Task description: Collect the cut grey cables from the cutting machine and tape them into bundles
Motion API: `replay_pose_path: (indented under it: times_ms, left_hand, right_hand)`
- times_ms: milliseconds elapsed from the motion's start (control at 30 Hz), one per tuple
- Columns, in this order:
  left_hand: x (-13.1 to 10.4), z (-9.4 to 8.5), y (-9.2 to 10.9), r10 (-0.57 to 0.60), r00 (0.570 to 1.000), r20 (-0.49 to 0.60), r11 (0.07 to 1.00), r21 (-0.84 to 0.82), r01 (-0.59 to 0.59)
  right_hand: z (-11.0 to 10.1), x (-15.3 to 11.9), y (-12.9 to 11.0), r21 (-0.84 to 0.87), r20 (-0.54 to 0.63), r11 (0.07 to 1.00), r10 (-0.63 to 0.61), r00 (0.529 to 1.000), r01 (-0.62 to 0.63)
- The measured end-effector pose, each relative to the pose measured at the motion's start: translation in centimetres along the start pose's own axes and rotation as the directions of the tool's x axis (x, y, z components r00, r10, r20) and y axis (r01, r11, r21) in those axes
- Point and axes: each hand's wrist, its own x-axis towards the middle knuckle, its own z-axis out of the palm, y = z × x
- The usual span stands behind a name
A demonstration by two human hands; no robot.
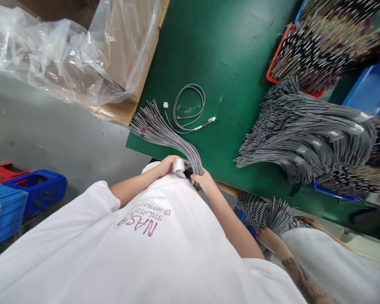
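A bundle of grey cables (180, 143) curves over the table's front edge, its frayed-looking ends with dark red marks fanned out at the left. My right hand (204, 181) is closed around the bundle near its bent end, close to my body. In my left hand (167, 164) is a roll of white or clear tape (178, 165), held just left of the bundle. My left fingertips are partly hidden behind the roll. Beyond the bundle lies a coiled grey cable (204, 103) with a white connector (165, 105) at one end and another white connector (212, 120).
A cardboard box (142, 80) lined with clear plastic stands at the left of the green table (221, 55). Large stacks of grey cable bundles (307, 135) and a red bin (274, 63) of wires are at right. A co-worker's hand (267, 238) holds cables nearby. Blue crates (9, 207) stand lower left.
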Motion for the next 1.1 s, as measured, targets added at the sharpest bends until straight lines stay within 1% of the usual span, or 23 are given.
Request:
replay_pose_path:
  times_ms: [133,233,367,467,533,567,633,700,800,833,867,933,1000,1033,1100]
  left_hand:
    - [0.2,0.6,0.2,0.008,1.0,0.013,1.0,-0.015,-0.007]
    - [0.4,0.9,0.2,0.026,1.0,-0.008,0.999,0.021,-0.026]
    - [-0.3,1.2,0.6,0.07,0.997,-0.032,0.983,0.172,-0.063]
    - [-1.2,1.4,1.9,0.164,0.985,-0.059,0.931,0.34,-0.134]
    - [-1.3,1.9,3.3,0.222,0.974,-0.04,0.868,0.463,-0.179]
    - [-1.0,2.4,4.1,0.241,0.97,-0.017,0.827,0.527,-0.196]
    - [0.5,3.6,5.5,0.256,0.966,0.035,0.726,0.653,-0.216]
    - [2.8,5.0,6.4,0.223,0.972,0.078,0.58,0.79,-0.196]
    - [6.5,6.7,6.8,0.109,0.99,0.089,0.342,0.932,-0.121]
    - [7.4,7.1,6.8,0.078,0.994,0.079,0.281,0.955,-0.098]
    - [8.1,7.3,6.9,0.061,0.996,0.067,0.24,0.968,-0.08]
    - [8.8,7.4,7.1,0.069,0.997,0.043,0.182,0.982,-0.055]
    - [8.4,7.1,7.4,0.122,0.992,0.037,0.16,0.985,-0.057]
    - [7.7,6.8,7.4,0.163,0.986,0.037,0.164,0.984,-0.064]
    - [5.5,5.9,7.1,0.266,0.964,0.017,0.197,0.978,-0.072]
  right_hand:
    - [0.3,0.1,0.0,0.033,0.006,0.999,0.0,1.0,0.0]
    - [0.8,0.3,0.2,0.062,-0.04,0.998,0.012,0.999,-0.01]
    - [1.1,0.6,0.6,0.049,-0.095,0.999,0.019,0.995,-0.014]
    - [1.0,0.7,0.7,-0.029,-0.104,0.999,0.02,0.994,-0.023]
    - [1.0,0.7,0.7,-0.101,-0.105,0.995,-0.01,0.994,-0.001]
    - [1.0,0.7,0.6,-0.148,-0.105,0.989,-0.029,0.994,0.013]
    - [1.2,0.5,0.4,-0.269,-0.104,0.963,-0.051,0.993,0.022]
    - [1.4,0.2,0.0,-0.408,-0.105,0.913,-0.041,0.994,-0.005]
    - [1.3,-0.3,-0.6,-0.563,-0.137,0.824,-0.019,0.99,-0.062]
    - [1.2,-0.4,-0.8,-0.592,-0.152,0.802,-0.024,0.988,-0.072]
    - [1.1,-0.5,-1.0,-0.614,-0.166,0.785,-0.033,0.986,-0.078]
    - [0.7,-0.6,-1.3,-0.644,-0.181,0.762,-0.061,0.982,-0.071]
    - [0.3,-0.5,-1.5,-0.66,-0.181,0.749,-0.085,0.98,-0.057]
    - [0.1,-0.5,-1.6,-0.662,-0.176,0.748,-0.093,0.98,-0.048]
    - [0.0,-0.4,-1.8,-0.652,-0.169,0.758,-0.102,0.98,-0.034]
